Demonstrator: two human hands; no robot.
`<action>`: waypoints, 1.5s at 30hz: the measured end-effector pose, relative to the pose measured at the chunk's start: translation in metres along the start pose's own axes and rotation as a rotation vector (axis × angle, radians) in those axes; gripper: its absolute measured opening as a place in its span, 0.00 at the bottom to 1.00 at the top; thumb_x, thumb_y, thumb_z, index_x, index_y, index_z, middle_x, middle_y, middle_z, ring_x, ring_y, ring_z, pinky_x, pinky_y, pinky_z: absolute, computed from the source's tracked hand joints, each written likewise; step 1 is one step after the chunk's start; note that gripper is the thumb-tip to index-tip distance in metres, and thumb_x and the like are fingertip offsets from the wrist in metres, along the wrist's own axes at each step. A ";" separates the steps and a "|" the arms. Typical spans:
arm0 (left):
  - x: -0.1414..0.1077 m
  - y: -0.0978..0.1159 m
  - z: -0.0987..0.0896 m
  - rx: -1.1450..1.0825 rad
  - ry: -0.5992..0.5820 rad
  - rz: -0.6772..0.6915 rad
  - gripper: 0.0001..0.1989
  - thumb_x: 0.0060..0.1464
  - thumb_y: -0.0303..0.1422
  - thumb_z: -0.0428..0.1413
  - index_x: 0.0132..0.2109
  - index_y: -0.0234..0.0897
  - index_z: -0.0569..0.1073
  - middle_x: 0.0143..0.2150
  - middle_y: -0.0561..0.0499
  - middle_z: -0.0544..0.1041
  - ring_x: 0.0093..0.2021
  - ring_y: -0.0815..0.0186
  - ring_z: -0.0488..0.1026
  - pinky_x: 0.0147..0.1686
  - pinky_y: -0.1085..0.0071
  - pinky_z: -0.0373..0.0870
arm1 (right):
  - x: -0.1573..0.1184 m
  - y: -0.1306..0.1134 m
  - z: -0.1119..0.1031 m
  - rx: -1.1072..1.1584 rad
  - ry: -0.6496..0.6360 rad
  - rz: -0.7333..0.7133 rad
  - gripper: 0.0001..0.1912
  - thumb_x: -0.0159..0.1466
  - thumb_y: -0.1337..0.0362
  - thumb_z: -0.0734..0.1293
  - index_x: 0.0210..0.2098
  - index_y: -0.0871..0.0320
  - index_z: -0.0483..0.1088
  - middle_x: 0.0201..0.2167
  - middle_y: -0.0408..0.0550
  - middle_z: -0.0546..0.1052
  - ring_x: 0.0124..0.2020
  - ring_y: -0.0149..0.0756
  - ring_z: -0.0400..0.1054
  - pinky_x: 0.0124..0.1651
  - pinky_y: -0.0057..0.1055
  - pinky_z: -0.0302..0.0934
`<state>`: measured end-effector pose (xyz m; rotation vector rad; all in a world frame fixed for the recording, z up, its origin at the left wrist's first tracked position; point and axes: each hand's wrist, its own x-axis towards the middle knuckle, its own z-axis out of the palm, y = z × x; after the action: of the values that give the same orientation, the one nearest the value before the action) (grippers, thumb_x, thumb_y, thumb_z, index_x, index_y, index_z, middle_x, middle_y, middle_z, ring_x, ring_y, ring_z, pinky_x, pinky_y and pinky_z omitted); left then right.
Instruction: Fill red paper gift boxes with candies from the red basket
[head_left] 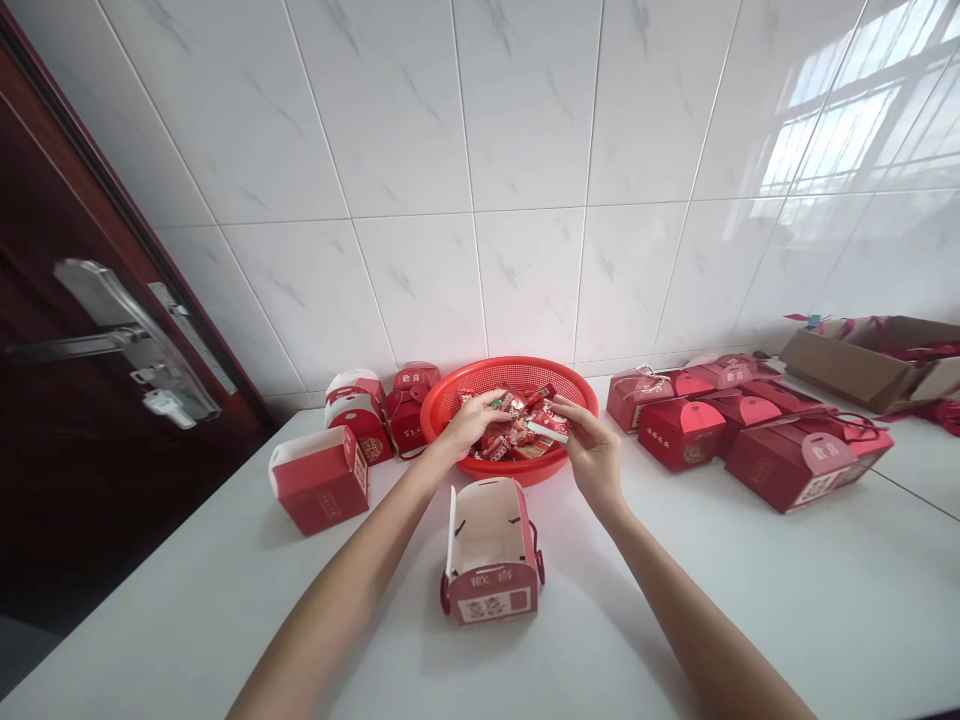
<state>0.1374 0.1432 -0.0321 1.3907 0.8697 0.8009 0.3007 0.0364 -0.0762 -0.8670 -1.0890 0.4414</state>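
Note:
A red plastic basket [510,366] holds a heap of wrapped candies [517,436], mostly red. My left hand [471,424] reaches over its left side, fingers stretched apart and touching the heap beside a small green-marked wrapper. At the right rim my right hand [594,450] is closed, thumb and fingers gripping a red and white candy packet [550,422] above the heap. In front of the basket, between my forearms, stands an open-topped red gift box [491,578], white inside, with dark red cord handles at its sides. Its visible floor is bare.
To the left stand an open red box [322,498] and several more red boxes [361,420]. Closed red gift boxes [780,465] are grouped on the right. Behind them sits a cardboard carton [855,368] with red cords. A tiled wall [525,270] backs the white table [187,620].

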 end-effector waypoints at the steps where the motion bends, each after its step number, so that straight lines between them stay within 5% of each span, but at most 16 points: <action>1: 0.000 0.000 0.000 0.000 -0.019 0.000 0.27 0.47 0.24 0.64 0.56 0.35 0.76 0.36 0.50 0.83 0.34 0.63 0.81 0.41 0.68 0.77 | 0.000 0.001 0.000 -0.027 -0.001 -0.021 0.18 0.58 0.68 0.66 0.45 0.50 0.82 0.56 0.48 0.79 0.62 0.47 0.69 0.63 0.47 0.66; 10: -0.004 0.002 -0.001 -0.011 -0.244 0.043 0.19 0.49 0.31 0.68 0.49 0.35 0.81 0.40 0.46 0.84 0.39 0.60 0.81 0.46 0.63 0.77 | -0.006 -0.001 0.005 -0.082 -0.044 0.070 0.09 0.63 0.58 0.71 0.41 0.51 0.81 0.62 0.51 0.74 0.64 0.50 0.66 0.62 0.49 0.65; 15: -0.005 0.003 0.003 -0.005 -0.380 0.070 0.20 0.46 0.34 0.72 0.47 0.34 0.82 0.43 0.44 0.83 0.44 0.56 0.80 0.46 0.62 0.76 | -0.009 0.002 0.011 0.025 0.001 0.110 0.21 0.60 0.59 0.74 0.52 0.52 0.75 0.64 0.54 0.70 0.62 0.48 0.69 0.62 0.46 0.67; 19: -0.006 0.005 0.011 -0.010 -0.405 0.112 0.23 0.43 0.40 0.73 0.45 0.35 0.81 0.43 0.45 0.83 0.46 0.56 0.80 0.48 0.63 0.75 | -0.009 -0.003 0.014 0.117 0.047 0.150 0.28 0.59 0.58 0.75 0.58 0.51 0.68 0.57 0.52 0.76 0.56 0.43 0.73 0.60 0.44 0.69; 24: -0.010 0.014 0.025 0.021 -0.485 0.171 0.22 0.46 0.41 0.72 0.46 0.34 0.80 0.44 0.44 0.83 0.47 0.56 0.79 0.49 0.63 0.74 | -0.006 -0.014 0.012 0.084 0.006 0.170 0.16 0.61 0.52 0.73 0.44 0.55 0.74 0.44 0.50 0.81 0.48 0.43 0.76 0.53 0.42 0.71; 28: -0.010 0.034 0.031 0.148 -0.607 0.161 0.18 0.51 0.39 0.69 0.47 0.34 0.80 0.41 0.45 0.82 0.43 0.57 0.80 0.45 0.63 0.75 | -0.003 -0.017 0.010 0.173 0.026 0.288 0.20 0.59 0.48 0.74 0.41 0.57 0.76 0.39 0.49 0.82 0.42 0.44 0.77 0.48 0.42 0.73; 36: 0.019 0.053 0.003 0.415 -0.420 0.128 0.18 0.56 0.38 0.63 0.52 0.37 0.80 0.36 0.46 0.84 0.35 0.57 0.82 0.37 0.66 0.76 | 0.002 -0.016 0.009 0.329 0.112 0.351 0.22 0.53 0.49 0.78 0.41 0.56 0.76 0.41 0.50 0.82 0.44 0.45 0.77 0.49 0.44 0.74; 41: 0.052 0.029 -0.030 0.623 -0.238 0.180 0.07 0.46 0.31 0.66 0.36 0.41 0.82 0.29 0.52 0.83 0.30 0.63 0.78 0.30 0.73 0.70 | 0.004 -0.021 0.010 0.401 0.145 0.386 0.22 0.49 0.50 0.80 0.37 0.54 0.76 0.40 0.49 0.82 0.44 0.46 0.78 0.46 0.42 0.76; 45: 0.067 0.009 -0.039 0.777 -0.257 0.146 0.06 0.41 0.26 0.68 0.27 0.41 0.81 0.30 0.53 0.82 0.34 0.62 0.78 0.37 0.71 0.72 | 0.004 -0.023 0.010 0.435 0.109 0.420 0.23 0.48 0.51 0.81 0.38 0.54 0.77 0.41 0.49 0.83 0.44 0.45 0.78 0.47 0.41 0.77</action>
<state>0.1352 0.2207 -0.0255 2.2033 0.9221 0.3702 0.2910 0.0288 -0.0538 -0.7164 -0.6681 0.9322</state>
